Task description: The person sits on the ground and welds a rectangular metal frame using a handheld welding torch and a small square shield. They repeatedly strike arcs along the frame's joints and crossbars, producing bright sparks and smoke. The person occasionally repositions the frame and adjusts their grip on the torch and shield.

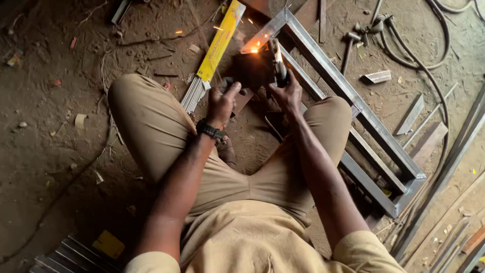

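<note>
squatting over the work, the person had the right hand clenched around the electrode holder, its long axis running up and away from the fingers toward the glowing arc at the near corner of the steel frame. the left hand gripped a dark shield just left of the spark, and sat slightly farther from it. a yellow box of welding rods lay open at its lower end, grey rods spilling out by the left knee.

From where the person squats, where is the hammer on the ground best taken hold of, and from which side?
The hammer is probably best taken by its bare handle, at the lower end, coming from the person's right. The handle points back toward the person, while the head lies at the far end beside the cable. The right hand is nearest.
</note>
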